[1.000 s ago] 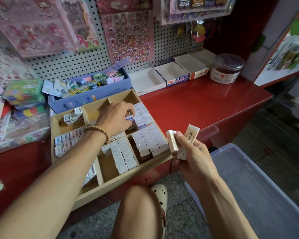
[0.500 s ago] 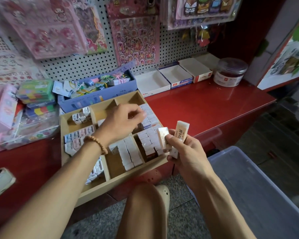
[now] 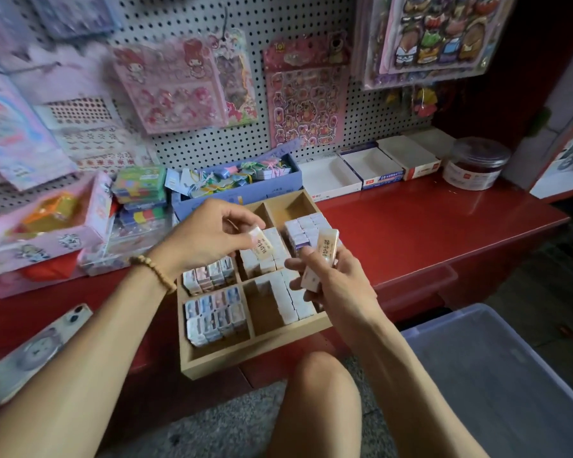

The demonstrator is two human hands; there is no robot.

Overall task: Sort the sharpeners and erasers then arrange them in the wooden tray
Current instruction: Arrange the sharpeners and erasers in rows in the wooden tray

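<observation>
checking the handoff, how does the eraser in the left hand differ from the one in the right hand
The left hand pinches its eraser by one end at the fingertips; the right hand wraps its eraser along its length. The left one hangs over the wooden tray middle compartment; the right one is over the tray's right side. Both are long, cream, with printed sleeves.

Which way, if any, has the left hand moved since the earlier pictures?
Yes. The left hand has lifted off the wooden tray toward the right hand, now pinching an eraser.

Red counter (image 3: 411, 226); tan tray (image 3: 232, 358); cream erasers (image 3: 263, 247).
</observation>
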